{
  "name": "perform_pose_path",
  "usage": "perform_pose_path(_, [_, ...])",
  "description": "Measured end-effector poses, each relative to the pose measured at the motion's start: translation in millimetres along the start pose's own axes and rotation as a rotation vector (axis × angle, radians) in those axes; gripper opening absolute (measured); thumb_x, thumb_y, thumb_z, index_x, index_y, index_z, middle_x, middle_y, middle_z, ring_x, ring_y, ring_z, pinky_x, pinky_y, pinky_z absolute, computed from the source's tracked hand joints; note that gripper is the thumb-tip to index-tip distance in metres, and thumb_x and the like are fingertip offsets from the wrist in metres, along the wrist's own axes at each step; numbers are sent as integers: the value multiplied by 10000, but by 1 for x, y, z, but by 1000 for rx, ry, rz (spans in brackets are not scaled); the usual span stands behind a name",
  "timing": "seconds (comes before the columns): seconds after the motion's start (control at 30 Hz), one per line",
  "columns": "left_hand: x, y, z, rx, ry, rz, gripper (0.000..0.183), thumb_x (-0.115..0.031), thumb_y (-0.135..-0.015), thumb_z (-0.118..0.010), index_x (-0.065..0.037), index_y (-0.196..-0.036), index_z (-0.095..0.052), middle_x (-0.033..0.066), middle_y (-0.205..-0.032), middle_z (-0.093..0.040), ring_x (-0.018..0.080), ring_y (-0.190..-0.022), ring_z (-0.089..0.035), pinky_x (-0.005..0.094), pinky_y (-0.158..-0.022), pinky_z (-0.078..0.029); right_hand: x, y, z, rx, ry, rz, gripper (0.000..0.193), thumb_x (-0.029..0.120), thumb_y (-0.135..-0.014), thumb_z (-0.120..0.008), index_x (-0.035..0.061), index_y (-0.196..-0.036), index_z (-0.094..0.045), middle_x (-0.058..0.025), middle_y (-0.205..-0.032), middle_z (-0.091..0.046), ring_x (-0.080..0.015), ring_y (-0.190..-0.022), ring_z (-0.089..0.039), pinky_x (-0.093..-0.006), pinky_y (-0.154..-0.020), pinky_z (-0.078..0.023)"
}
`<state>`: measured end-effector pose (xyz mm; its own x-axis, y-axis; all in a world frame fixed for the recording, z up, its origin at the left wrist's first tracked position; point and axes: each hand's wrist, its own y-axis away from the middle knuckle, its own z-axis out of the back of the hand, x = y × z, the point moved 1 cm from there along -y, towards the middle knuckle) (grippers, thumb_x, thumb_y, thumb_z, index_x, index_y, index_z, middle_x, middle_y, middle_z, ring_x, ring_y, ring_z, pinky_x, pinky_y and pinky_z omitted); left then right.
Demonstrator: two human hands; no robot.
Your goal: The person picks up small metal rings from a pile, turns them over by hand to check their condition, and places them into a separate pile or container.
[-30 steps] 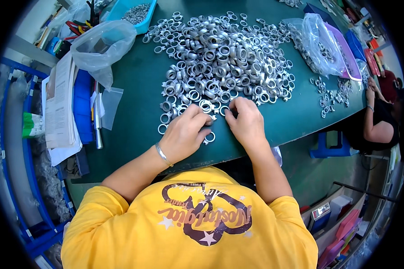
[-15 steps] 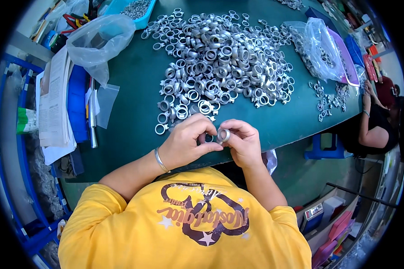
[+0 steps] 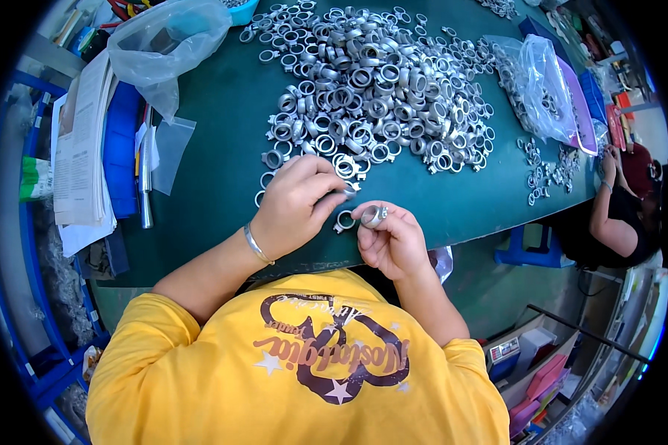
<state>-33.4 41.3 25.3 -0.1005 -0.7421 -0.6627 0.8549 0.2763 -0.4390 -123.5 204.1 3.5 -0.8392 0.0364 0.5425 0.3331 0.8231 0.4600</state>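
Observation:
My right hand holds a grey metal ring with a small lug between thumb and fingers, just above the table's front edge. To its left, my left hand reaches to the near side of the pile, its thumb and fingers closed at another metal ring, which is blurred and partly hidden by the fingertips. Between the two hands a loose ring lies flat on the green table. Just beyond spreads a large heap of similar rings.
At the left stand a blue bin, stacked papers and a clear plastic bag. On the right are a pink tray with a plastic bag, small scattered metal parts, a blue stool and a co-worker's arm.
My left hand has moved away from my right hand, forward and left to the heap's near edge. My right hand keeps its ring, now turned. The loose ring between them has come into clear view.

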Motion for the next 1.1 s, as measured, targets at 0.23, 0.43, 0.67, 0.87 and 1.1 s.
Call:
perform_pose_path(0.23, [2, 1, -6, 78, -122, -10, 164, -75, -685, -739, -57, -827, -659, 55, -881, -588, 248, -821, -556, 348, -720, -424, 1, 3, -4, -88, 134, 72, 154, 64, -899, -506, -25, -963, -615, -93, -636, -610, -127, -438, -544, -213, -391, -429])
perform_pose_path(0.43, [1, 1, -6, 71, -104, -1, 156, -68, -684, -740, -51, -822, -671, 59, -861, -591, 245, -812, -559, 345, -728, -427, 1, 4, -3, -100, 214, 120, 159, 63, -913, -496, -22, -975, -616, -87, -651, -615, -116, -454, -554, -206, -397, -431])
perform_pose_path(0.67, [1, 3, -3, 83, -104, 8, 162, -66, -682, -741, -51, -829, -674, 58, -856, -592, 243, -813, -560, 346, -735, -426, 0, 4, -3, -108, 283, 155, 175, 78, -923, -490, -25, -987, -616, -78, -658, -621, -107, -465, -565, -200, -395, -427])
perform_pose_path(0.87, [-4, 0, -1, 43, 66, -54, 207, -128, -688, -771, -44, -844, -664, 79, -865, -594, 248, -799, -564, 327, -711, -436, 0, 3, 3, -147, 285, 194, 162, 67, -913, -515, -20, -987, -629, -71, -689, -635, -101, -491, -582, -190, -423, -443])
perform_pose_path(1.1, [-3, -4, 9, -13, 55, -22, 104, -14, -716, -727, -25, -781, -647, 93, -821, -602, 240, -749, -577, 315, -650, -452, 96, 7, 23, -470, 477, 581, 158, 1, -826, -590, -42, -974, -627, -99, -718, -629, -144, -548, -604, -240, -434, -471])
